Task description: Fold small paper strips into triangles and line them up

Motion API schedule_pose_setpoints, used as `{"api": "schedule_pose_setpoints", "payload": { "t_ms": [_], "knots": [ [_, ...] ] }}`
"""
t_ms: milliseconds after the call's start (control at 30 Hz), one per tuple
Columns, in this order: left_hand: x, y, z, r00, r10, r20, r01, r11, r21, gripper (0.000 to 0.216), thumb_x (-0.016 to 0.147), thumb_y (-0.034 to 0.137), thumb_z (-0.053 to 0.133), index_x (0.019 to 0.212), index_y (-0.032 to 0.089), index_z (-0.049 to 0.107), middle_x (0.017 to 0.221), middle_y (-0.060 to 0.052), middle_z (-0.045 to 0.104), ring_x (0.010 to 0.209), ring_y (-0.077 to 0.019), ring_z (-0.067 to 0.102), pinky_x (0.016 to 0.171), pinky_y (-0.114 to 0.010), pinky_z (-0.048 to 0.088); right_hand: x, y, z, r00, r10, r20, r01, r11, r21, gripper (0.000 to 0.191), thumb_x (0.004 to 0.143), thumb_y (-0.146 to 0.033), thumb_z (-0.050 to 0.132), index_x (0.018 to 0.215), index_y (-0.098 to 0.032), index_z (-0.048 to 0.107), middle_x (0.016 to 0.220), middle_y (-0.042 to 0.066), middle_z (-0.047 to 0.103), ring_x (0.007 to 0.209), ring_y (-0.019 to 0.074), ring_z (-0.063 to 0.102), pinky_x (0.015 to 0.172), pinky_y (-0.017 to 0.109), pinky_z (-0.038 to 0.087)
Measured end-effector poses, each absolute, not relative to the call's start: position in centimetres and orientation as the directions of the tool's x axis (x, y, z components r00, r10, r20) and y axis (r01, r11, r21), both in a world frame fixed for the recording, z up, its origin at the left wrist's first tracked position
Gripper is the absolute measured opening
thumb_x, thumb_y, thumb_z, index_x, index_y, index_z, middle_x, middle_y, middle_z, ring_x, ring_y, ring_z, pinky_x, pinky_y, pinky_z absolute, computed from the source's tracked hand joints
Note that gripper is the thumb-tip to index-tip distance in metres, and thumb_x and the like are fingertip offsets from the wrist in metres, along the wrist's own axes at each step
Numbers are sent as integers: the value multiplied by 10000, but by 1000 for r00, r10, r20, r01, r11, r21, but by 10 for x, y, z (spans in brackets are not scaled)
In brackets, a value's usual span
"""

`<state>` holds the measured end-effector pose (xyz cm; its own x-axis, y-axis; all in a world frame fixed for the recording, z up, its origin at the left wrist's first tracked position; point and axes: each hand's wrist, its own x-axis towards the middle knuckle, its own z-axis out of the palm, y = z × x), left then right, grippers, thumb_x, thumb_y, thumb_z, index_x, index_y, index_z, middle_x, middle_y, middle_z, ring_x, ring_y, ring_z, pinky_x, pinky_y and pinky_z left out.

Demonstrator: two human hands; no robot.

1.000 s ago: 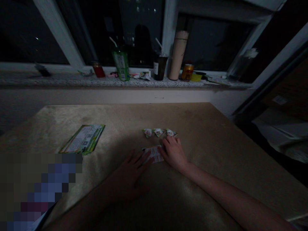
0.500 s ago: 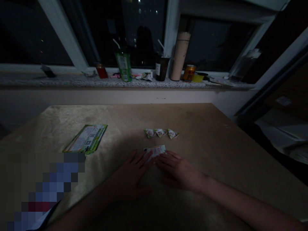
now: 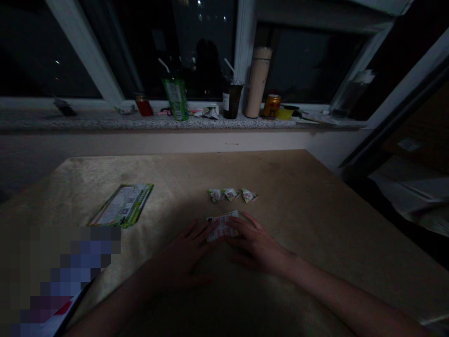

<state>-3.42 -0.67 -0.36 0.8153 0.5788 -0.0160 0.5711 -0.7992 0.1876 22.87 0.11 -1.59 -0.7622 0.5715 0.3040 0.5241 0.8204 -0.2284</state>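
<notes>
A small printed paper piece (image 3: 221, 227) lies flat on the brown table (image 3: 298, 196) in front of me. My left hand (image 3: 189, 245) is spread palm down, its fingertips on the paper's left edge. From the other side, my right hand (image 3: 254, 241) reaches in with fingers stretched out over the paper's right part. Neither hand grips anything. Just beyond the paper sit three small folded paper triangles in a row: a left one (image 3: 215, 194), a middle one (image 3: 231, 194) and a right one (image 3: 249, 195).
A stack of green-and-white printed leaflets (image 3: 121, 206) lies at the left, above a pixelated area. On the windowsill (image 3: 203, 124) stand a green drink pouch (image 3: 176, 99), a dark cup (image 3: 231, 100), a tall beige flask (image 3: 258, 82) and an orange can (image 3: 271, 106).
The whole view has shifted slightly. The fingers of my right hand have lifted and spread a little over the paper. My left hand stays at its left edge.
</notes>
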Motion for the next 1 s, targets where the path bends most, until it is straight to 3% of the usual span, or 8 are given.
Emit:
{"api": "schedule_pose_setpoints", "payload": {
  "t_ms": [333,533,633,833,1000],
  "knots": [
    [-41,-5,11,843,537,7,530,-834,153,582,916,503,452,1436,283,309,1509,-47,281,1382,-294,217,1123,-507,104,225,0,-22,-736,565,374,539,823,-182,355,888,-413,524,1143,-188,630,1274,131,544,1294,255,388,1139,513,162],
    [-38,-4,10,846,532,-8,522,-826,213,525,959,432,411,1444,271,291,1465,-27,375,1345,-247,322,1133,-454,131,222,0,-21,-781,571,254,506,816,-278,437,903,-411,495,1253,-153,536,1313,104,543,1261,206,445,1139,396,237],
    [-42,-1,7,852,524,4,509,-830,230,530,961,408,416,1451,271,270,1473,-28,355,1342,-240,330,1130,-442,164,223,-1,-19,-791,572,217,516,814,-266,476,918,-422,459,1329,-181,466,1347,106,513,1287,211,416,1144,428,205],
    [-50,5,1,860,508,48,487,-845,221,496,934,405,471,1403,266,383,1422,-40,436,1300,-259,401,1094,-448,266,222,-2,-16,-806,556,201,519,829,-209,457,923,-464,438,1297,-211,511,1325,109,525,1289,224,406,1151,498,102],
    [-51,7,0,857,513,52,494,-845,207,427,954,370,449,1369,275,434,1400,-27,467,1284,-239,426,1081,-433,298,223,0,-10,-791,575,207,542,817,-200,411,924,-447,450,1269,-246,547,1415,128,418,1369,250,274,1137,539,74]
  ]
}}
